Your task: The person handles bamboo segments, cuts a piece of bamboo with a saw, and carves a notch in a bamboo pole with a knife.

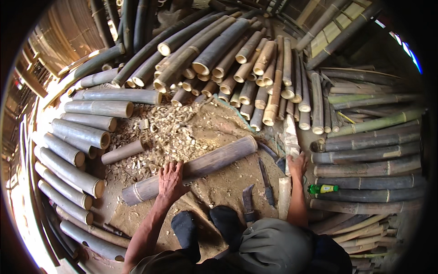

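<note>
A thick bamboo pole [219,157] lies slantwise on the ground before me, its cut end up at the right. My left hand [171,181] grips it from above near its left part, fingers curved over the surface. Off to the right, my right hand [296,165] is closed at the edge of a long, whitish, rough-surfaced piece [291,137]; its fingertips are partly hidden. Below that hand lies a pale length of wood or bamboo [284,194]. Between my hands are a long dark blade tool [266,182], a short curved blade [248,199] and another dark curved tool [270,150].
Wood chips [164,137] cover the ground beyond the pole, with a short brown bamboo piece [123,152] among them. Stacked bamboo poles surround me at left [73,176], far side [219,43] and right [365,155]. A green bottle [323,188] rests on the right stack.
</note>
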Tool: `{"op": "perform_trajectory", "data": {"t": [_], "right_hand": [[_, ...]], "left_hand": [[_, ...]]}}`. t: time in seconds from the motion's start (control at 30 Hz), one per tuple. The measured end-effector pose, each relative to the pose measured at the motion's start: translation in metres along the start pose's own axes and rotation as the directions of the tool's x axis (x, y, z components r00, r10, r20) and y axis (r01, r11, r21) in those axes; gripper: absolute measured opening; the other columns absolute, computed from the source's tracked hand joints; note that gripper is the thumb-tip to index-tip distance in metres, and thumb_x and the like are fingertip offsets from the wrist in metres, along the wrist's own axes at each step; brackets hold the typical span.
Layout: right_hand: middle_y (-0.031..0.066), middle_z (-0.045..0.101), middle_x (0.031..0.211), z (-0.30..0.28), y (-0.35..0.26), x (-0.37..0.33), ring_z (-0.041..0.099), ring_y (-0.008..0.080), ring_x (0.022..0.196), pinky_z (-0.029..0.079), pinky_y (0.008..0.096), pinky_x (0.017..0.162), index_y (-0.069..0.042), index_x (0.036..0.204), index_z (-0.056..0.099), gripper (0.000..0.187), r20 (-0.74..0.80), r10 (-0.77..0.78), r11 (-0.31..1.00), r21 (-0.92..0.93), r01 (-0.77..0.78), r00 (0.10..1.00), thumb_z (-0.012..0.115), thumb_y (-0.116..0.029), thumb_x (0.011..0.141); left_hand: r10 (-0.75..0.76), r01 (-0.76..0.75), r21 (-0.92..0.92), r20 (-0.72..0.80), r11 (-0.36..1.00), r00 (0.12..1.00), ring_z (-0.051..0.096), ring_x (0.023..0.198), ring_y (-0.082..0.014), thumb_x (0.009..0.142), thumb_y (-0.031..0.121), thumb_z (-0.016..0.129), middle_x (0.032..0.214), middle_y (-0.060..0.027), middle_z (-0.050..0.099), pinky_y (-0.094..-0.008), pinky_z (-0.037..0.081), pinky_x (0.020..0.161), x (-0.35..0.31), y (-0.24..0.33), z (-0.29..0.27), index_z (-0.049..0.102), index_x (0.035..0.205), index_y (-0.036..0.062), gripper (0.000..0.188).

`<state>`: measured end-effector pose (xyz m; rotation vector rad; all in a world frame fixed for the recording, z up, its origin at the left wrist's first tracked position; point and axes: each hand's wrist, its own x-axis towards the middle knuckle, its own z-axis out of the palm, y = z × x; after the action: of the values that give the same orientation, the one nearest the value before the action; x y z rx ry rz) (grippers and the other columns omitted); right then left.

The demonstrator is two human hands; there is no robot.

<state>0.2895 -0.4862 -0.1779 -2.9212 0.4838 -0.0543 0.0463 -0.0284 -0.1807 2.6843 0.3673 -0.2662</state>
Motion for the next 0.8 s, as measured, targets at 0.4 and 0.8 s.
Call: {"op": "perform_trajectory", "data": {"t": [0.4,0.8], "right_hand": [[0.0195,0.063,0.135,0.013,0.081,-0.024,0.063,0.0322,0.121,0.057,0.0454,0.095,-0.001,0.156,0.039,0.094,0.456,0.047,0.614,0.689,-0.385,0.889,0.084,-0.031,0.079],[0.0232,0.058,0.127,0.054,-0.028,-0.260,0.060,0.0330,0.115,0.047,0.0486,0.100,0.002,0.148,0.030,0.100,0.484,-0.584,0.569,0.816,-0.096,0.651,0.088,-0.043,0.080]], "left_hand": [[-0.005,0.003,-0.099,-0.015,0.995,1.000,0.063,0.109,-0.0358,0.059,0.024,0.090,0.111,-0.0149,0.065,-0.0468,0.052,0.096,-0.008,-0.021,-0.035,0.064,0.120,0.0072,0.069],[-0.132,0.175,-0.294,0.161,0.939,0.978,0.073,0.104,-0.0366,0.055,0.017,0.089,0.110,-0.0194,0.075,-0.0443,0.058,0.093,-0.095,-0.106,-0.088,0.067,0.130,0.0055,0.079]]}}
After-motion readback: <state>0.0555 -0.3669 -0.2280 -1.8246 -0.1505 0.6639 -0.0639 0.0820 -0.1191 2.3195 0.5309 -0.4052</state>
